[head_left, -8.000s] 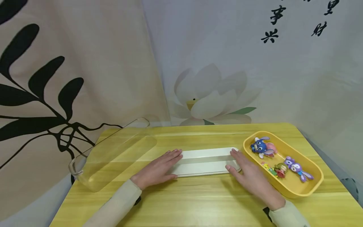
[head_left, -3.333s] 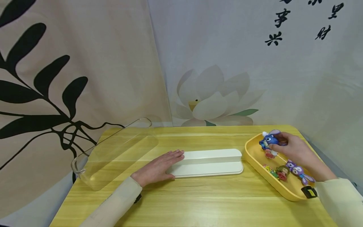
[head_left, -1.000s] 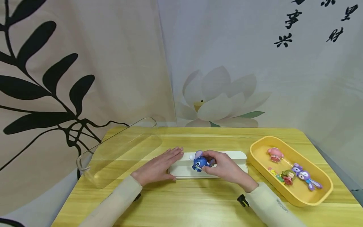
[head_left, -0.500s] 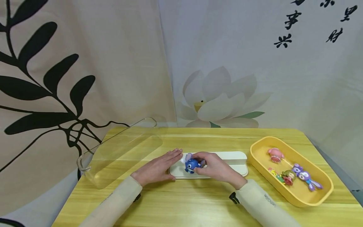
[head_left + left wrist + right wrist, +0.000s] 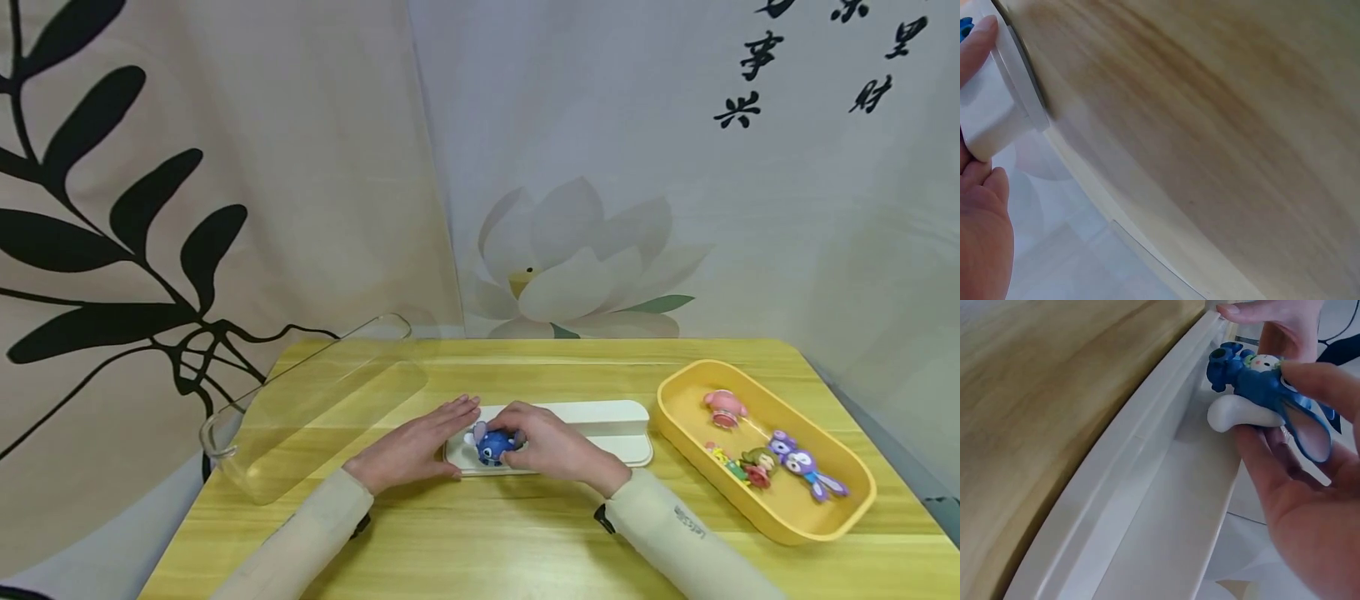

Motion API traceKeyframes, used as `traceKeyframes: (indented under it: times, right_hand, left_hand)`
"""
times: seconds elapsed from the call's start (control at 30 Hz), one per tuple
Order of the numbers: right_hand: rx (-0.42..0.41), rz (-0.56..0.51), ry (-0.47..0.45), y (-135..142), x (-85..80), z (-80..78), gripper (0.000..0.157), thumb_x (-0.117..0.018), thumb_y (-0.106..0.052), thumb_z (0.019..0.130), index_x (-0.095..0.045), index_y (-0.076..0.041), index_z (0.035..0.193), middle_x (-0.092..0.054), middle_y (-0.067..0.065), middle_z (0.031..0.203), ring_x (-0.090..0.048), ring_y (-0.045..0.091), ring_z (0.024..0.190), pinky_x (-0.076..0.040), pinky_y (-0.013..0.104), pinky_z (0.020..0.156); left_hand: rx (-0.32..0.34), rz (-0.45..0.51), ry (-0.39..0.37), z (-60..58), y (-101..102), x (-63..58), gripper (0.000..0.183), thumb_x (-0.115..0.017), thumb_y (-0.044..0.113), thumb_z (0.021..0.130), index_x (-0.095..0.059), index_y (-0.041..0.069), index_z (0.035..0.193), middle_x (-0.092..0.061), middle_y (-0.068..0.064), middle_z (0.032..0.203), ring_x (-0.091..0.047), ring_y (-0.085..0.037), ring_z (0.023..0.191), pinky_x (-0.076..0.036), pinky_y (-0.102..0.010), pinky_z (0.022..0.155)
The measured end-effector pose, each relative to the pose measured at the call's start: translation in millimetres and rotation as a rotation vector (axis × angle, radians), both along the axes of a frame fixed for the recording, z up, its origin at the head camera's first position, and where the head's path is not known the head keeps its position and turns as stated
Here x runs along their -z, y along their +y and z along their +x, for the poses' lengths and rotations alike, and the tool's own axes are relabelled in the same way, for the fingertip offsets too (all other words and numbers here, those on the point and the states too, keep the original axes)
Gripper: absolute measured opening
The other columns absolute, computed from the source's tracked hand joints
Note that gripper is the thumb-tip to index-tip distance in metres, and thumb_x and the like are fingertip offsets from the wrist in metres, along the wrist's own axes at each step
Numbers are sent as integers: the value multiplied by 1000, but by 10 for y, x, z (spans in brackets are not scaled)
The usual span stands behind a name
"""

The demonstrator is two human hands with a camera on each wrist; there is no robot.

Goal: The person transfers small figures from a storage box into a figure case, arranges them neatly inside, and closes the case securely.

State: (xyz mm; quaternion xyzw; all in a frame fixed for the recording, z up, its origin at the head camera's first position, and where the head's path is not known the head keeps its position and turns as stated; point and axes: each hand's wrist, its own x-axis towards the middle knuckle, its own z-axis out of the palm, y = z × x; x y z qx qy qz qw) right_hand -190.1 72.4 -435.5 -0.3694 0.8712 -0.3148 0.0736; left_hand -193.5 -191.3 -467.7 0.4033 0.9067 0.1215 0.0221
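Observation:
My left hand rests with straight fingers at the left end of a white stepped display base. In the left wrist view its thumb lies at the base's front edge. My right hand pinches a blue big-eared figurine between thumb and fingers, over the base's left part beside the left hand. The right wrist view shows the figurine tilted, its white ear toward the base's step. The fingers cover part of its back.
A yellow tray on the right holds a pink figure, a purple rabbit figure, a small red-dressed figure and a yellow-green one. A clear plastic cover lies at the table's left side.
My right hand left the base, picked the blue figurine out of the tray and brought it over the base, then moved it left and slightly lower. My left hand stays on the base.

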Motion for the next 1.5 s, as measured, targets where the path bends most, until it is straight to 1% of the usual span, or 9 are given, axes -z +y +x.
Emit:
traceKeyframes:
  times: [0.23, 0.3, 0.53, 0.8, 1.1, 1.17, 1.33, 1.4, 1.5]
  right_hand:
    - [-10, 75, 112, -38, -10, 50, 39, -73, -19, 87, -65, -10, 124, -63, -2, 118, -58, 9, 103, -51, 30, 90]
    - [-10, 90, 129, -42, -21, 62, 39, -72, -20, 88, -65, -10, 125, -63, -2, 119, -57, 9, 104, -50, 31, 91]
    - [11, 65, 133, -50, -22, 71, 37, -71, -19, 89, -65, -12, 125, -58, -2, 119, -56, 8, 100, -51, 26, 86]
    - [22, 46, 143, -69, -19, 62, 36, -71, -18, 89, -64, -15, 125, -63, -5, 121, -58, 7, 107, -50, 30, 94]
    - [23, 37, 155, -106, 13, 74, 35, -72, -19, 89, -65, -14, 123, -62, -4, 120, -58, 8, 107, -50, 31, 93]
    - [28, 43, 157, -104, 8, 83, 38, -72, -20, 89, -63, -13, 125, -62, -4, 121, -57, 8, 107, -51, 32, 93]
    - [61, 35, 156, -41, -33, 101, 53, -73, -24, 88, -55, -10, 135, -60, 0, 122, -57, 10, 98, -52, 33, 89]
    - [86, 22, 155, 12, -66, 103, 56, -73, -26, 87, -53, -11, 137, -59, 0, 124, -58, 11, 99, -52, 33, 88]
    - [135, -5, 166, 110, -134, 107, 55, -73, -28, 88, -54, -12, 136, -59, -1, 126, -59, 14, 107, -52, 35, 91]
  left_hand:
    - [12, -1, 27, -4, 3, 4, 91, -71, 45, 84, -23, 15, 155, -13, 1, 161, -15, -16, 146, -25, -35, 116]
    - [12, -1, 29, -5, 5, 7, 91, -72, 45, 84, -24, 14, 155, -14, 1, 161, -15, -17, 146, -25, -35, 116]
    - [-6, 4, 11, -2, 9, 15, 95, -73, 45, 83, -19, 16, 156, -14, 1, 161, -15, -15, 146, -25, -36, 115]
    - [5, 12, 22, -7, 4, 20, 94, -72, 45, 84, -20, 16, 156, -14, 0, 161, -15, -15, 146, -25, -36, 115]
    - [-4, 20, -3, -7, 5, 28, 95, -73, 44, 83, -19, 17, 156, -14, 1, 161, -14, -13, 146, -25, -36, 116]
    - [-1, 19, -2, -4, 6, 27, 95, -73, 44, 83, -19, 16, 156, -15, 1, 161, -15, -14, 146, -25, -36, 116]
    - [2, 19, 3, 3, 13, 24, 96, -74, 44, 83, -19, 15, 156, -15, -1, 161, -16, -17, 146, -26, -38, 115]
    - [-3, 14, 6, 1, 14, 25, 96, -74, 44, 82, -19, 15, 156, -15, -1, 161, -16, -17, 146, -26, -37, 115]
    - [-15, 2, 8, -2, 13, 24, 96, -74, 45, 82, -19, 16, 156, -14, -1, 161, -15, -16, 146, -25, -37, 115]
